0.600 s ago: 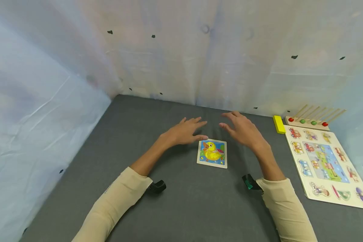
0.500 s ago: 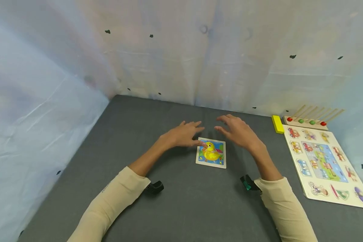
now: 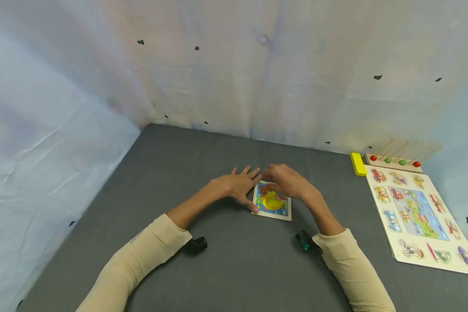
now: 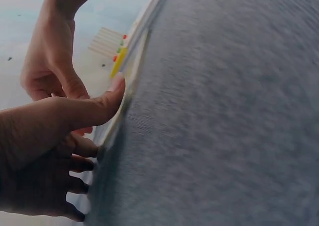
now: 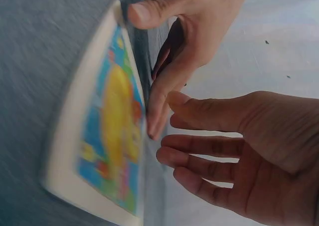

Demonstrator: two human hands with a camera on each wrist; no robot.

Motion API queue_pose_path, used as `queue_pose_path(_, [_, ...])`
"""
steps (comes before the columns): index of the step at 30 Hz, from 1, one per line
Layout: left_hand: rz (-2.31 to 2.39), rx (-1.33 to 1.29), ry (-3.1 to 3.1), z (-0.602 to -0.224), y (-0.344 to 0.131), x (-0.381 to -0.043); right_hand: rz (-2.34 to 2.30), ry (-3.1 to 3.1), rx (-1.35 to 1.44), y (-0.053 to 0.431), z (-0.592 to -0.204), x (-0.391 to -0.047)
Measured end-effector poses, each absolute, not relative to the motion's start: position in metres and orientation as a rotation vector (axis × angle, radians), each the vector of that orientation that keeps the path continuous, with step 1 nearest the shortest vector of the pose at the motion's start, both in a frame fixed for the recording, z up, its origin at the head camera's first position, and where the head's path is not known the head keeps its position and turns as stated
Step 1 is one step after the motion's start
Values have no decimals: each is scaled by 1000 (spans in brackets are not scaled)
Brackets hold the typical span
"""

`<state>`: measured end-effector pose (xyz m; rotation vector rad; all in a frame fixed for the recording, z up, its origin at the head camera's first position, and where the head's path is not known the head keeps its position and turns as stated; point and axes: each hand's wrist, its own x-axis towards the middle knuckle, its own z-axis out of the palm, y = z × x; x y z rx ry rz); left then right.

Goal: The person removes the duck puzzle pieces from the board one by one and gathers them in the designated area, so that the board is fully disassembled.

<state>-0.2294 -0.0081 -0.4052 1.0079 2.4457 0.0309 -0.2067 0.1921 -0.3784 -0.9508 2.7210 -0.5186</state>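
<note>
A small square duck jigsaw puzzle [image 3: 273, 206] in a pale wooden frame lies on the dark grey table. My left hand [image 3: 238, 187] is spread flat along its left side, thumb at the near left corner and the other fingers past the far left one. Above the far part of the puzzle hovers my right hand [image 3: 288, 181], covering part of the duck picture. In the right wrist view, the fingers of this right hand [image 5: 209, 161] are loosely bent and hold nothing, apart from the duck puzzle [image 5: 112, 131]. The left wrist view shows the puzzle only edge-on beside my left thumb.
On the right lies a big wooden vehicle peg puzzle board [image 3: 425, 216]. Behind it stand a yellow block [image 3: 358, 164] and a wooden rack of sticks with red and green beads [image 3: 394, 162]. A pale sheet wall [image 3: 234, 86] borders the table's back.
My left hand has lowered to the puzzle's left side, its thumb sliding toward the near left corner. My right hand has moved left and down, over the puzzle's far part.
</note>
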Motion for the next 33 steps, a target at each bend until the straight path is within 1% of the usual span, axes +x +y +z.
queue_pose_path(4, [42, 993, 2449, -415, -10, -226, -486, 2750, -968, 190, -398, -203])
queue_pose_path(7, [85, 1009, 2455, -420, -13, -223, -452, 2798, -945, 188, -405, -198])
queue_pose_path(15, [73, 988, 2520, -416, -14, -220, -454, 2860, -930, 186, -402, -197])
queue_pose_path(24, [67, 984, 2484, -406, -9, -218, -526, 2857, -838, 186, -404, -195])
queue_pose_path(33, [74, 979, 2463, -410, -11, -217, -517, 2869, -919, 184, -409, -194])
